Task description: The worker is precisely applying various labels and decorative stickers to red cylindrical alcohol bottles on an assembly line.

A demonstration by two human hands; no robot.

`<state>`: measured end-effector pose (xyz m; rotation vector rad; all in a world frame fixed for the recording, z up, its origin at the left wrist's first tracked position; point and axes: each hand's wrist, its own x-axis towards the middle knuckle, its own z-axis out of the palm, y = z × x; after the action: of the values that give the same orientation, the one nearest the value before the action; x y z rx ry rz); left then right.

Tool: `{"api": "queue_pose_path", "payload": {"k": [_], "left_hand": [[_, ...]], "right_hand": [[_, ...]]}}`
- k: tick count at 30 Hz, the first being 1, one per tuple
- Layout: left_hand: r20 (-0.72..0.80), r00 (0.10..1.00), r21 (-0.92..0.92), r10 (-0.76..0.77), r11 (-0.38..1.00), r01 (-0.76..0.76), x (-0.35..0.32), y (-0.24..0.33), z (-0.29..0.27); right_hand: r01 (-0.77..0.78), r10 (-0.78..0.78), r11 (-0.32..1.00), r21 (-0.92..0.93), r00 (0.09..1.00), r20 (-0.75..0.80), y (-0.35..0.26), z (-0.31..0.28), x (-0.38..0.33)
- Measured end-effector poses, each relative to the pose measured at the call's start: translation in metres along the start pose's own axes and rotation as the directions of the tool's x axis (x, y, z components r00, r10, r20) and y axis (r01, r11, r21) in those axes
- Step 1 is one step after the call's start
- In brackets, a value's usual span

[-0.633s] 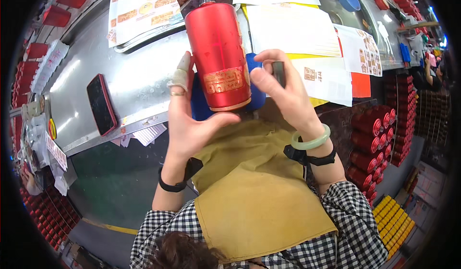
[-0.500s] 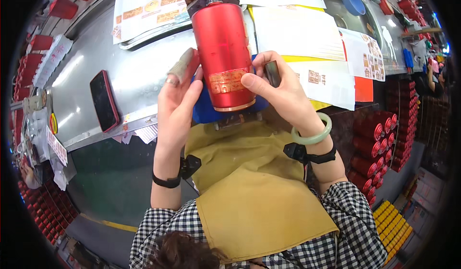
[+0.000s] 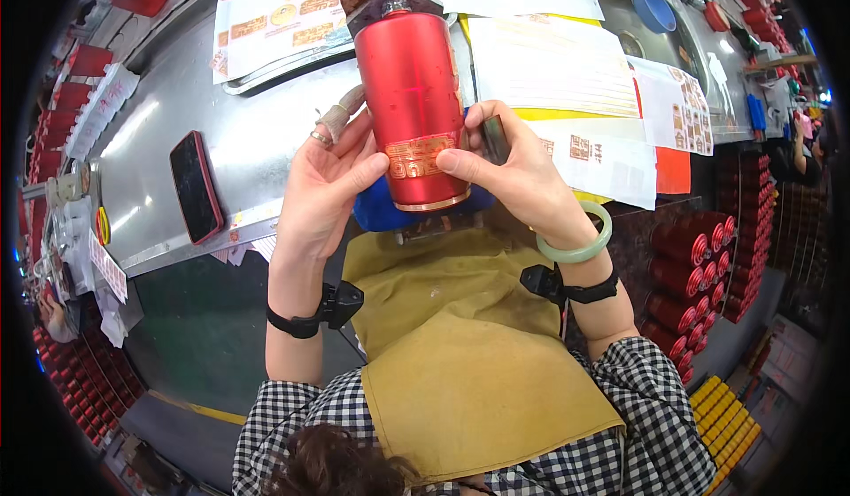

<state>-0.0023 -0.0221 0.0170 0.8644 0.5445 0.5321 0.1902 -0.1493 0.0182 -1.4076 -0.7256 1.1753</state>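
Observation:
A red metallic bottle [image 3: 407, 71] lies with its neck at a dark angular metal bracket [image 3: 376, 0] and its copper-rimmed base toward me. A gold patterned decal [image 3: 409, 159] sits across its lower part. My left hand [image 3: 323, 182], with a cloth finger cover, closes on the bottle's left side, thumb at the decal's left edge. My right hand [image 3: 522, 164] presses its thumb on the decal's right end. A small dark flat block [image 3: 495, 139] is tucked in the right fingers. Blue material [image 3: 376, 206] shows under the bottle.
A phone [image 3: 196, 186] lies on the metal table at left. Decal sheets [image 3: 288, 14] rest on a tray behind, and white paper [image 3: 549, 67] lies at right. Stacked red bottles [image 3: 682, 266] stand low at right. A blue bowl [image 3: 653, 9] is at the back right.
My left hand has moved in to the bottle, and its thumb now touches the decal's left edge. My right thumb has shifted slightly left and down on the decal.

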Motion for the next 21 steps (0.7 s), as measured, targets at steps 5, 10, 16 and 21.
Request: {"api": "queue_pose_path", "payload": {"k": [5,10,16,21], "left_hand": [[-0.01,1.0,0.028,0.001,1.0,-0.001,-0.001,-0.002,0.003],[-0.037,0.999,0.005,-0.014,1.0,0.014,-0.003,-0.004,-0.002],[-0.016,0.999,0.009,-0.032,0.999,0.033,0.0,0.0,-0.002],[-0.037,0.999,0.015,-0.024,1.0,0.024,0.001,-0.001,-0.003]], "right_hand": [[-0.03,0.031,0.999,-0.02,0.999,0.012,-0.005,-0.003,-0.002],[-0.028,0.029,0.998,-0.049,0.999,0.036,-0.014,-0.002,-0.004],[-0.011,0.012,0.999,-0.048,1.0,0.009,-0.005,-0.001,-0.002],[0.0,-0.001,0.998,-0.058,1.0,-0.009,-0.005,0.002,-0.003]]}}
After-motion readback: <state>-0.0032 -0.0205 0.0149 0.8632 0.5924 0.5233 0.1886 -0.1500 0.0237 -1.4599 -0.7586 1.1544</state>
